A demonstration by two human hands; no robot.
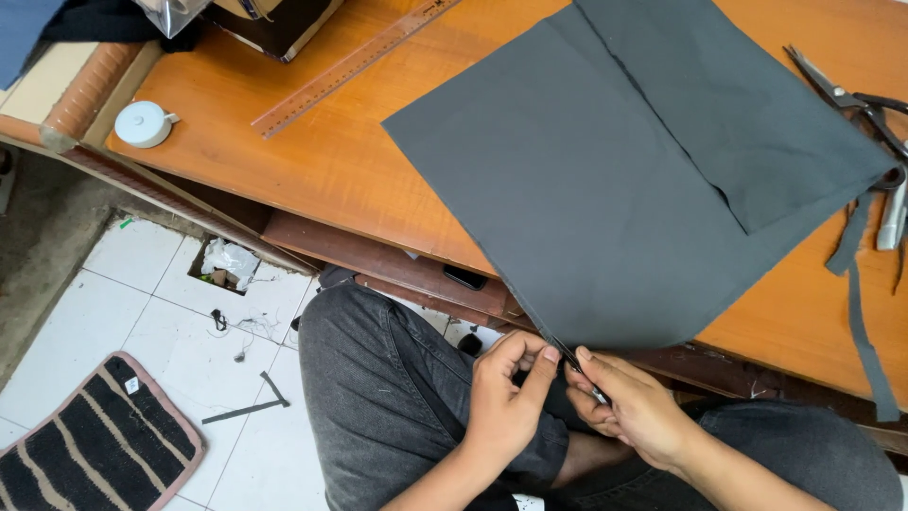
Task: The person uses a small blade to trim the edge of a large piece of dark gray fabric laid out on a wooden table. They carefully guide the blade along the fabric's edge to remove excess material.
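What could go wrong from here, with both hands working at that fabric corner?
The left hand and right hand pinch the grey fabric corner around a small metal tool; a slip may nick a fingertip or tear the cloth. Much of the fabric overhangs the wooden table, so tugging might drag it off. The scissors lie by the cloth's far edge and could get snagged.

My arms are bare to the elbow, both hands ungloved and ringless, and I wear faded dark grey jeans point(378, 397).
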